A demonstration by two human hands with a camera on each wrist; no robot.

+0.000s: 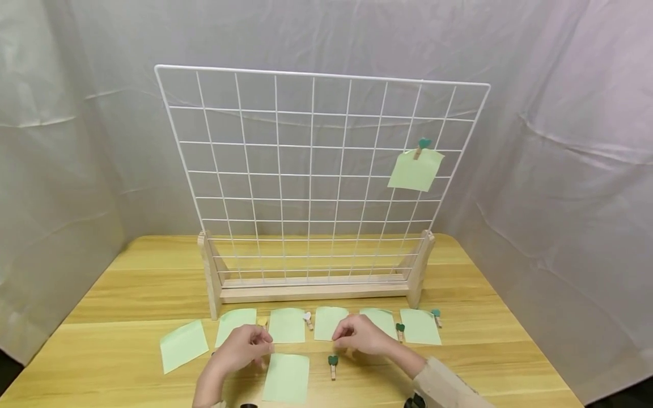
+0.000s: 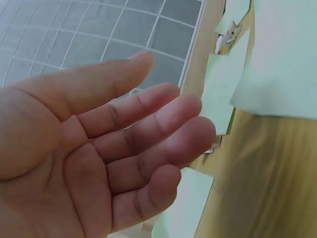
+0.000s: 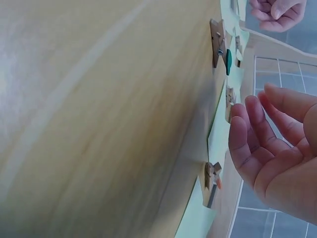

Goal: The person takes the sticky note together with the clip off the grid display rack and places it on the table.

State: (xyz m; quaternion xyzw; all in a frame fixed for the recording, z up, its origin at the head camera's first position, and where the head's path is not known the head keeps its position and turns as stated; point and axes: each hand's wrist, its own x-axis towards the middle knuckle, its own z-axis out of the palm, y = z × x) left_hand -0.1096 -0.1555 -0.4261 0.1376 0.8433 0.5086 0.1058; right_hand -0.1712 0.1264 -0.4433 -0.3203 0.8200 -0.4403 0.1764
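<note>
My left hand (image 1: 241, 350) hovers at the upper left corner of a pale green paper note (image 1: 287, 378) at the front of the table. Its fingers are loosely bent and nothing lies in the palm (image 2: 84, 173) in the left wrist view. To the right of that note lies a small wooden clothespin (image 1: 333, 371) with a dark green heart. Just above this clothespin is my right hand (image 1: 364, 335), fingers relaxed and holding nothing. Another green note (image 1: 415, 173) hangs on the white wire grid (image 1: 312, 130), pinned by a clothespin with a teal heart (image 1: 424, 143).
A wooden stand (image 1: 316, 292) holds the grid upright. Before it runs a row of green notes (image 1: 287, 327), with small clothespins (image 1: 308, 320) among them. One tilted note (image 1: 183, 345) lies at the left. Grey cloth (image 1: 551, 170) surrounds the table (image 1: 127, 294).
</note>
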